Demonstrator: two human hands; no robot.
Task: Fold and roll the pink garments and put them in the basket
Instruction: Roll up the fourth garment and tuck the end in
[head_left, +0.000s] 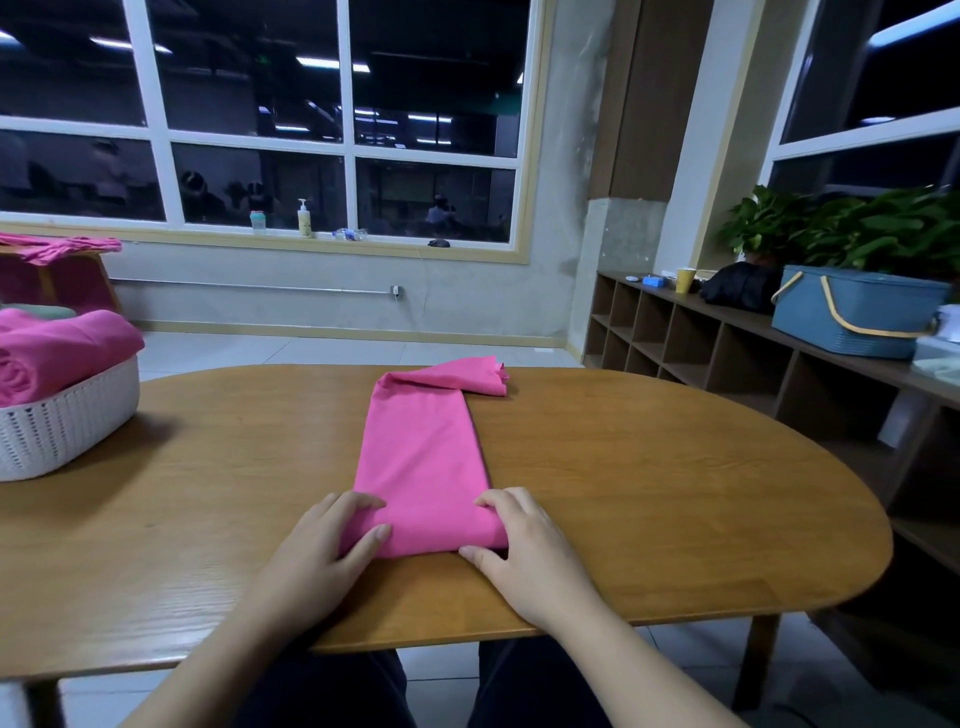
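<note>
Head view: rolling step just starting, left hand (332, 535) and right hand (511, 535) fingers pinching pink garment (423, 457) near edge on bench (649, 493); next, tight even roll toward upper frame, then into basket (67, 421) at left.

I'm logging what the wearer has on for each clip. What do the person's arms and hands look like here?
Both forearms are bare up to the bottom edge of the picture, with no sleeve showing. The left hand and the right hand wear no gloves, and no ring, watch or bracelet shows. The fingernails are short and unpainted.
</note>
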